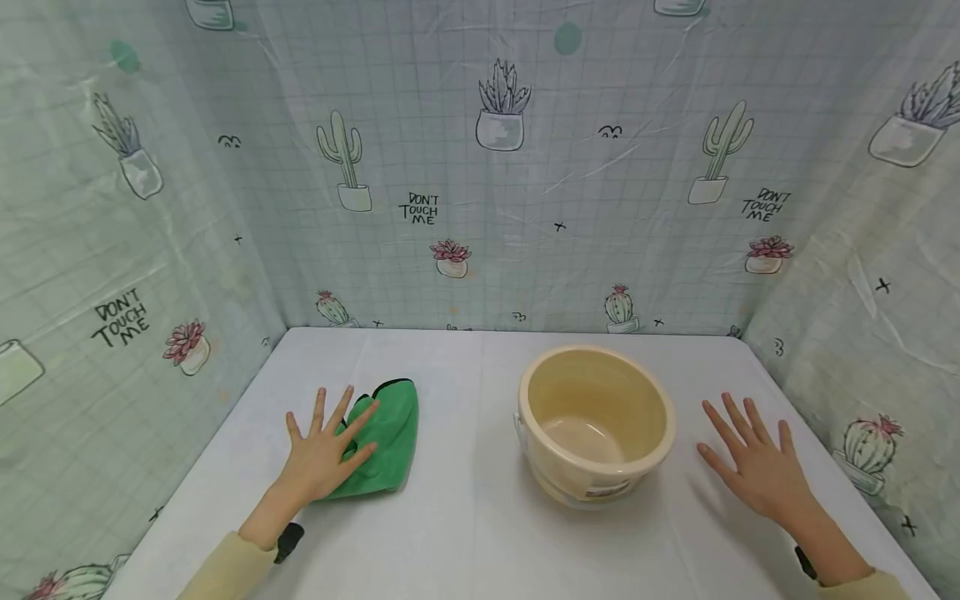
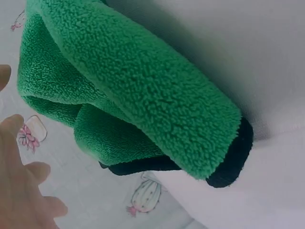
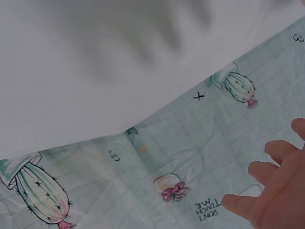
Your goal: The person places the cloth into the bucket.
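Pale green, gridded fabric (image 1: 420,92) hangs behind the table and along both sides, creased in places and printed with potted cacti, succulents and the words "DON'T TOUCH ME". Before it spreads a white table (image 1: 465,542), its far corners rounded. Right of the middle stands a cream plastic bucket (image 1: 592,387), upright, its mouth facing up and its inner floor visible, with a thin handle lying against its left side. Well apart from it, on the left part of the table, lies a green plush cloth (image 1: 397,437) with black edging, loosely folded over itself. Left hand (image 1: 322,458) hovers at the cloth's left side, fingers straight and fanned wide, holding nothing; seen from the head it overlaps the cloth, while the left wrist view shows a gap between fingertips and fabric. Right hand (image 1: 765,475) is spread just as wide — also holding nothing — above the table to the right of the bucket, apart from it, its soft shadow falling on the white surface. Pale yellow sleeves (image 1: 228,567) end behind both wrists; smallest are the black wrist straps (image 1: 288,542), one on each arm.
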Demonstrator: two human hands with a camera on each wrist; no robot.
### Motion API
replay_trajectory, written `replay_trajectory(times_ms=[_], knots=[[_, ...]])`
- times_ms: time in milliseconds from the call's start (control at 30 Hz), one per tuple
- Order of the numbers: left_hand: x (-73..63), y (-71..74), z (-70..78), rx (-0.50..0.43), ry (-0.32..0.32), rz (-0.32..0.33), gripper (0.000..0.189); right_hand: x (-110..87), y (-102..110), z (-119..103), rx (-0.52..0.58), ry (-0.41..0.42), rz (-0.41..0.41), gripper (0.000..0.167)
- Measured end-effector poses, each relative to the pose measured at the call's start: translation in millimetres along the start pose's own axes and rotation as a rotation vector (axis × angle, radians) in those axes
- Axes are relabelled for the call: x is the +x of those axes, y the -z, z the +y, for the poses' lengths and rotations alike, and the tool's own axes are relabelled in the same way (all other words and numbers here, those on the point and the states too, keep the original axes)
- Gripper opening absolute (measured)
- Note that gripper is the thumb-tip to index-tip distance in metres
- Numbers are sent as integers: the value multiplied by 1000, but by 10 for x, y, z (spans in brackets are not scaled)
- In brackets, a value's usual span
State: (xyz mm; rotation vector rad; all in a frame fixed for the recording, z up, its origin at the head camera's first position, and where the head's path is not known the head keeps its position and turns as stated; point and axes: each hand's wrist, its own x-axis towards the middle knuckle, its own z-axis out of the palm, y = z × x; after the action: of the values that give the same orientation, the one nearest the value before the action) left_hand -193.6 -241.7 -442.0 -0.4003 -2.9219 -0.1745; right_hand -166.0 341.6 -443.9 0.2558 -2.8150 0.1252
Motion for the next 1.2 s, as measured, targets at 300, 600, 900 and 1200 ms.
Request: replay_trajectory(times_ms=[300,600,900,1200], knots=[[60,-93,-67,-9,-102,16,64,100,143,-164,56,102,117,59],[107,-237,-136,16,-142,15,67,225,279,-316,82,137,171,55],[90,-289,-121,26,-215,16,82,336,397,-534,183,188,170,51],[89,-293,-6,90,-283,12,89,423,385,-731,251,256,96,47]])
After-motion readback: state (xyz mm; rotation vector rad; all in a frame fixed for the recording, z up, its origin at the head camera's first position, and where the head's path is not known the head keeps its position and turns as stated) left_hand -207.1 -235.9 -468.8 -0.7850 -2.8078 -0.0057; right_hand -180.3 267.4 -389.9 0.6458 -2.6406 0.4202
